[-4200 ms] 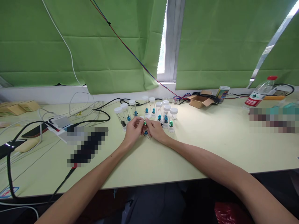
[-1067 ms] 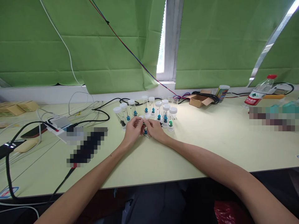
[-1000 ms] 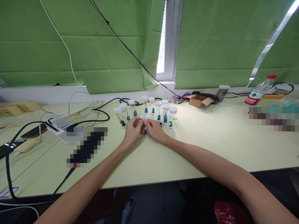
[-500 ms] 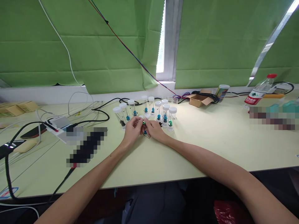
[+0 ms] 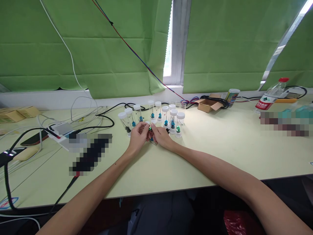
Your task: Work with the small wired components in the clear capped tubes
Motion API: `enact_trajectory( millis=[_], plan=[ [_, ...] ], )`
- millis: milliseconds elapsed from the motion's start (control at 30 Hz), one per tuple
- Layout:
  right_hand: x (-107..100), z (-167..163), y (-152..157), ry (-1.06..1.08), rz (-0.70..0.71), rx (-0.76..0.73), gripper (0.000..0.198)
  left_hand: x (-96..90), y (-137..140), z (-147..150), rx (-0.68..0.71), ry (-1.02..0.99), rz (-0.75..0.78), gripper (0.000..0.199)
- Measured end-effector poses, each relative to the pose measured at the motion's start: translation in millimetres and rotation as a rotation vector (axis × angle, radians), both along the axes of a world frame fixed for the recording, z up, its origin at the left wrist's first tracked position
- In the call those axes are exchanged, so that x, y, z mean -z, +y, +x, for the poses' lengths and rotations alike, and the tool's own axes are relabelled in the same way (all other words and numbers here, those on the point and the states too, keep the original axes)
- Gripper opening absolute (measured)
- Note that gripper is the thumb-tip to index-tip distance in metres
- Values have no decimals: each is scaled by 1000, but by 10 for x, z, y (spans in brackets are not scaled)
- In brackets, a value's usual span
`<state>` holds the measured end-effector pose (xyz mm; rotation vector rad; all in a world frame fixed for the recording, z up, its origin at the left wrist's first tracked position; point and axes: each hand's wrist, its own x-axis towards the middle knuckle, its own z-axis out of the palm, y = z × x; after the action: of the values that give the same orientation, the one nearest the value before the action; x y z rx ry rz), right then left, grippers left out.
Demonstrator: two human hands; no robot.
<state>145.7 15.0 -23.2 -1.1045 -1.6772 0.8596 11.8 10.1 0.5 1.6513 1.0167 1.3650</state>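
Note:
My left hand point(image 5: 137, 136) and my right hand point(image 5: 162, 135) meet above the middle of the table, fingertips pinched together on a small green part point(image 5: 150, 129). Fingers cover most of it, so its exact kind is unclear. Just beneath the hands shows a small blue part point(image 5: 152, 139) with thin wires, partly hidden. Around the far side of the hands stand several clear tubes with white caps, blue or dark parts and wires inside. The rightmost tube point(image 5: 180, 117) holds a green part, and a tilted tube point(image 5: 124, 120) with a dark part is at the left.
A pale table point(image 5: 215, 140) spans the view. Cables, a white power strip point(image 5: 73, 140) and a blurred dark object point(image 5: 91, 153) lie left. Further right are an opened cardboard box point(image 5: 206, 106), a can point(image 5: 232, 97) and a red-capped bottle point(image 5: 269, 98). Green blinds point(image 5: 232, 42) hang behind.
Almost nothing differs. Both hands stay pinched at the same spot, with only a very slight shift of the fingers and of the whole view.

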Motion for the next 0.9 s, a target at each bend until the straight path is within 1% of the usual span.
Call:
enact_trajectory(
  millis=[167, 333, 400, 500, 567, 700, 833, 900],
  plan=[
    [10, 2, 4, -2, 15, -11, 76, 8, 3, -3, 5, -10, 5, 25],
    [-25, 5, -24, -22, 19, -13, 72, -6, 3, 5, -13, -36, -6, 23],
    [-37, 3, -36, -10, 36, -10, 64, -7, 4, 2, -20, -44, -9, 22],
    [-38, -5, -48, 24, 33, 19, 45, 0, 7, -10, -24, -44, -2, 21],
    [-34, -10, -49, 17, 41, 35, 41, 4, 8, -17, -25, -42, 1, 20],
    [-32, -7, -43, -24, 102, 27, 51, -1, 0, -13, -30, -25, -3, 20],
    [-32, 3, -33, -26, 62, 1, 65, -15, -13, 2, -19, -1, 9, 22],
    [-29, 6, -29, -31, 37, 3, 69, -18, -16, 8, -11, -1, 8, 22]
  ],
)
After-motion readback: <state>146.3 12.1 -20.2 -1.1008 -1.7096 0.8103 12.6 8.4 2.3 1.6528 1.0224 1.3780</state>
